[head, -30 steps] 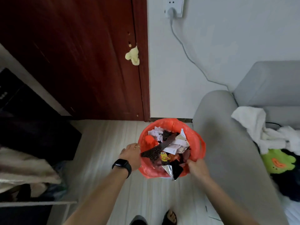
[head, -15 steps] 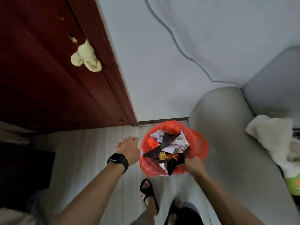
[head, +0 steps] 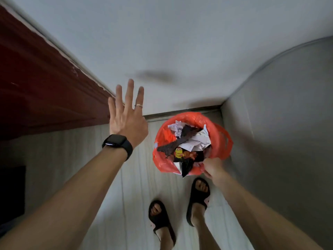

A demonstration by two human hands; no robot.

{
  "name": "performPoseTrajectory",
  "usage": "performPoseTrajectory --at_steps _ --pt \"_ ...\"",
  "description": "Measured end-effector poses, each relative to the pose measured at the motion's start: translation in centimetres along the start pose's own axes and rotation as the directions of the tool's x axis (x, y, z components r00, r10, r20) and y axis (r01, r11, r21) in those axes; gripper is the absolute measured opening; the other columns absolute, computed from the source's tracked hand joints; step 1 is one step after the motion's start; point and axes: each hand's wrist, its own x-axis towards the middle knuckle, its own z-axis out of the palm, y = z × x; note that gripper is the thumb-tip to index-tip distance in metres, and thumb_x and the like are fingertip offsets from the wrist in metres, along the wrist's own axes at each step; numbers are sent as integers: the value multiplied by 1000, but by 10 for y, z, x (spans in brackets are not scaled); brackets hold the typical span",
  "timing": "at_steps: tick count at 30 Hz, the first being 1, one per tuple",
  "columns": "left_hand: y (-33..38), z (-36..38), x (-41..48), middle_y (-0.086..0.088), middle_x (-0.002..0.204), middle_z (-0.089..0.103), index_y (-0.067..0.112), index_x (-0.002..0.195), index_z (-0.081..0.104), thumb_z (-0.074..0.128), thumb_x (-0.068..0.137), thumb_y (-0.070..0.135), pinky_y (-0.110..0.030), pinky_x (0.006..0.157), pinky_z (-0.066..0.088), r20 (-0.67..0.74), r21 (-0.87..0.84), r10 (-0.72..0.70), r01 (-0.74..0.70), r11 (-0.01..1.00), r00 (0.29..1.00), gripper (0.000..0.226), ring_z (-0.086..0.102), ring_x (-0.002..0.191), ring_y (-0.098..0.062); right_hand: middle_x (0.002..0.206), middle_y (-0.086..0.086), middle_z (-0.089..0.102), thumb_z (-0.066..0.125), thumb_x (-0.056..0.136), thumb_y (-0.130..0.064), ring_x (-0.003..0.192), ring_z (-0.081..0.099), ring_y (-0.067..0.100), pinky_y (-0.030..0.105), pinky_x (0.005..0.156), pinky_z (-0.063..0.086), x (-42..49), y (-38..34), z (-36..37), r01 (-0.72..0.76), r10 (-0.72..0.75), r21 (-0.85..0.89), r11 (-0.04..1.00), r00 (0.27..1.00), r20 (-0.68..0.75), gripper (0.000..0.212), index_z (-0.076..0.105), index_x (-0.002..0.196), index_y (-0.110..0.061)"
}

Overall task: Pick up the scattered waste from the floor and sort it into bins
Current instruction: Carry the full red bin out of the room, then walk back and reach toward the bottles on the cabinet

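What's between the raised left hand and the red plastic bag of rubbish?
Nothing. The head view shows only bare pale plank floor between the open left hand and the red plastic bag.

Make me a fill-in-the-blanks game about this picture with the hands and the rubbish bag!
1. The black smartwatch is on the ____ wrist.
2. The hand gripping the edge of the orange-red plastic bag is the ____ one.
3. The wrapper with the yellow cartoon face lies ____ that bag.
4. The number of black sandals in view is ____.

Missing words: left; right; inside; two.
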Motion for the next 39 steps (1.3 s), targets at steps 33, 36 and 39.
performPoseTrajectory --at_steps 33,36,39 --pt "-89 -263 -369 6 129 63 31 128 60 41 96 33 -37 98 44 206 -378 -580 611 695 788 37 55 121 -20 98 -8 72 57 82 -38 87 66 25 36 84 53 -559 -66 -19 833 -834 -468 -294 15 551 23 76 92 -31" --pt "-115 -329 -460 7 117 65 31 115 64 41 94 33 -37 84 54 70 -372 -725 692 619 686 31 63 108 -23 108 -10 71 49 89 -46 102 64 22 34 95 47 -652 -59 3 821 -714 -312 -478 -156 683 31 74 102 -33" --pt "-119 -371 -581 5 110 66 33 115 61 42 91 34 -41 79 56 -28 -405 -880 800 443 474 30 64 100 -26 117 -11 69 54 96 -40 114 57 20 27 97 38 -750 -26 36 752 -480 -90 -653 -318 818 26 71 114 -32"
